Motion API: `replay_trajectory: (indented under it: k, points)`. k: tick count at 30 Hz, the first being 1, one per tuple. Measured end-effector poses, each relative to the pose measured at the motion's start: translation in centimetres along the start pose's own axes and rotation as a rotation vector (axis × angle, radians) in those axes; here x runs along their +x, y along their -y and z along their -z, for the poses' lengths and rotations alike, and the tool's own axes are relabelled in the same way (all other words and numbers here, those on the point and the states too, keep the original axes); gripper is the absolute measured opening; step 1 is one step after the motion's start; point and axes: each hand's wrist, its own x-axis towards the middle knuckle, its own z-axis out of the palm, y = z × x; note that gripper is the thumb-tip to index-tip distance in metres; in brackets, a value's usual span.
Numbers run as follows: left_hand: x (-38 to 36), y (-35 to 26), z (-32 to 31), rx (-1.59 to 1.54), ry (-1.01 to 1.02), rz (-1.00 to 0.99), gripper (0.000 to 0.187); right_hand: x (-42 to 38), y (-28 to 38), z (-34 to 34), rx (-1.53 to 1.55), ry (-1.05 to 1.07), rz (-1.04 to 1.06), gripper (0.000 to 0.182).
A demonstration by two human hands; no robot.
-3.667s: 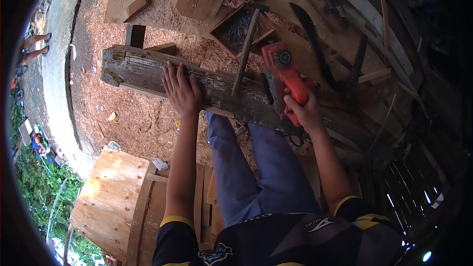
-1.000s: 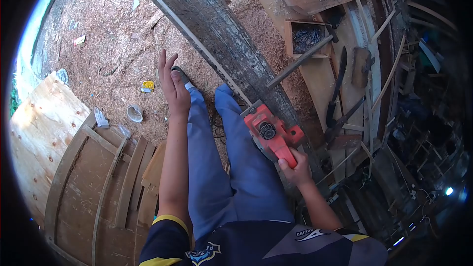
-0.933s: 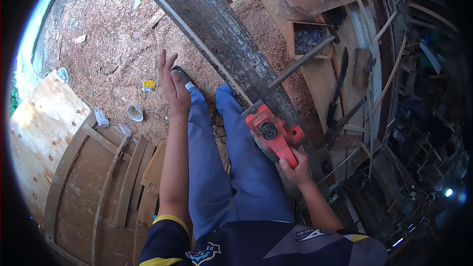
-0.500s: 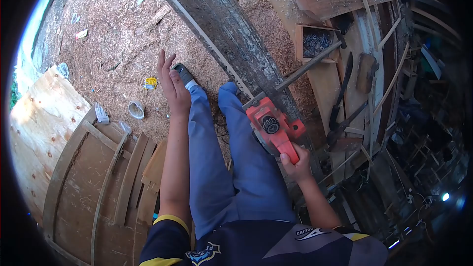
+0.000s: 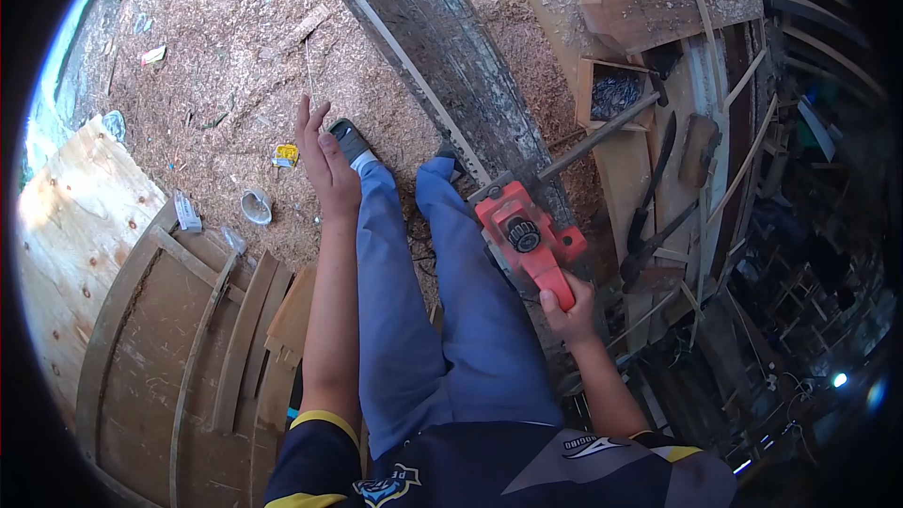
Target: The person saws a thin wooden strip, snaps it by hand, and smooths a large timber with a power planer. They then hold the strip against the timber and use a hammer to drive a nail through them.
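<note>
Right hand on planer, left hand free over the sawdust.

Nearest: right hand point(image 5: 567, 312) clenched round the rear handle of the orange electric planer point(image 5: 525, 239), which sits on the near end of the weathered dark beam point(image 5: 450, 56). Left hand point(image 5: 324, 162) held out flat, fingers spread, grasping nothing, above the sawdust floor point(image 5: 226, 75) beside the person's left shoe. Farther: beam runs up and away to the left; a pale thin strip lies along its left edge. Right of it, an open wooden box point(image 5: 613, 92) and a machete point(image 5: 654, 179) on planks.
</note>
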Motion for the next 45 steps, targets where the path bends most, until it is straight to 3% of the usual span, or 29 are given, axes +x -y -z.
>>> replay_trajectory:
  k: [7,15,23,26,31,34,45]
  points:
    - [0.4,-0.4,1.1,-0.016,0.005,-0.017,0.044,-0.7,-1.2,0.3,0.018,-0.033,0.061,0.029]
    - [0.1,-7.8,-1.0,0.101,0.246,-0.258,0.032,-4.3,-3.4,2.3,0.618,-0.255,-0.212,0.038]
    - [1.3,-17.8,-10.8,0.084,0.533,-0.604,0.021,0.1,-5.9,5.0,1.161,-0.652,-0.330,0.036]
    - [1.4,-19.4,-15.8,0.142,0.654,-0.689,0.021,3.0,-6.5,6.5,1.172,-0.725,-0.324,0.035]
    - [2.0,-21.3,-22.1,0.342,0.653,-0.882,0.009,5.5,-6.6,7.8,1.117,-0.797,-0.322,0.032]
    - [2.3,-21.4,-24.7,0.446,0.631,-0.892,0.006,6.0,-6.5,7.8,1.108,-0.818,-0.318,0.031]
    - [2.4,-21.4,-27.5,0.545,0.649,-0.973,0.006,5.2,-5.8,5.7,1.092,-0.760,-0.397,0.028]
